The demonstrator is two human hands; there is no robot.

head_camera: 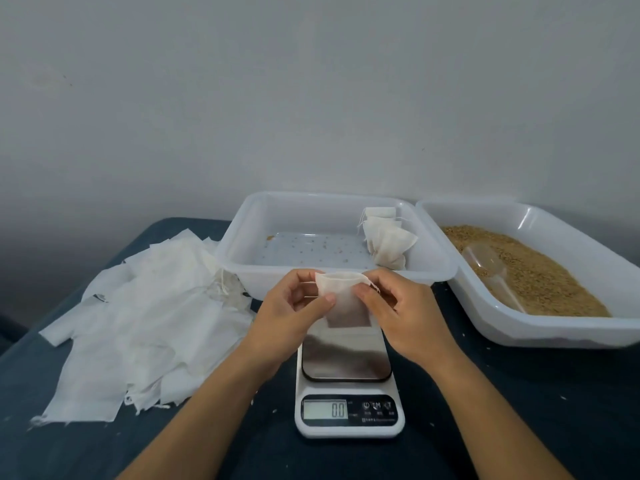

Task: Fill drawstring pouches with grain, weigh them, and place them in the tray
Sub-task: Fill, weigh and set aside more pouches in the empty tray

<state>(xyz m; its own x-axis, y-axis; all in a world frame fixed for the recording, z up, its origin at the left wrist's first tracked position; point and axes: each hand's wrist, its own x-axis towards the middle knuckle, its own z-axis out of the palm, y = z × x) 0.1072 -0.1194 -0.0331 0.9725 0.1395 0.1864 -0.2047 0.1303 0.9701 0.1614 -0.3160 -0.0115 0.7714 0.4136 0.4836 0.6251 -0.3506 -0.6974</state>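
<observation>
An empty drawstring pouch is held up above the scale, just in front of the near wall of the tray. The pouch is pinched at its left edge by the left hand, thumb on the front, fingers curled behind. Its right edge is pinched by the right hand in the same way, so each grip is closed on the pouch. The mouth is pulled slightly open at the top; the pouch looks flat and translucent.

The scale is set on the dark surface, its steel platform bare, and 0.0 is shown on the display. A few filled pouches are stacked in the tray's right far corner, and loose grains are scattered over its floor. To the right, a second tub is seen with grain in it and a clear scoop lying on the grain. A heap of empty pouches is spread on the surface at left, touching the tray's left near corner.
</observation>
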